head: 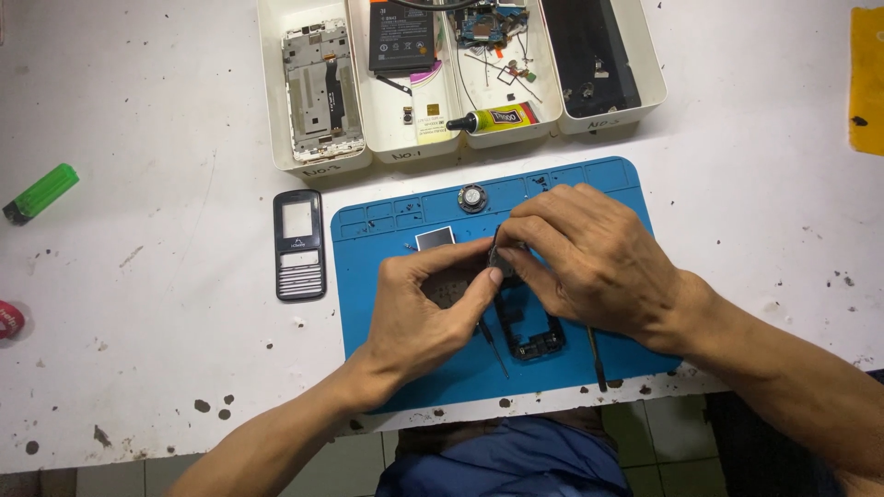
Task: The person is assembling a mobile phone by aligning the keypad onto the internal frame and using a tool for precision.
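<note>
Both hands meet over a blue work mat on a stained white table. The left hand is curled in, thumb and fingertips pinching a small dark part right at its tips. The right hand is curled over the same part from the other side, fingers bent down tight on it, so both hands have a grip on that one piece. What the part is exactly, can't tell, the fingers cover most of it.

Just under the right hand's palm lies a black phone frame, partly hidden by both hands. A thin screwdriver lies on the mat just below the left hand's fingers, and a dark tool sits under the right wrist.

Just above the left hand's knuckles there's a small square screen piece, and a round speaker a bit further up. Off to the left of the left hand, on bare table, lies a black phone faceplate. Well past the fingertips are white trays with phone parts and a glue tube. A green lighter sits far left.
</note>
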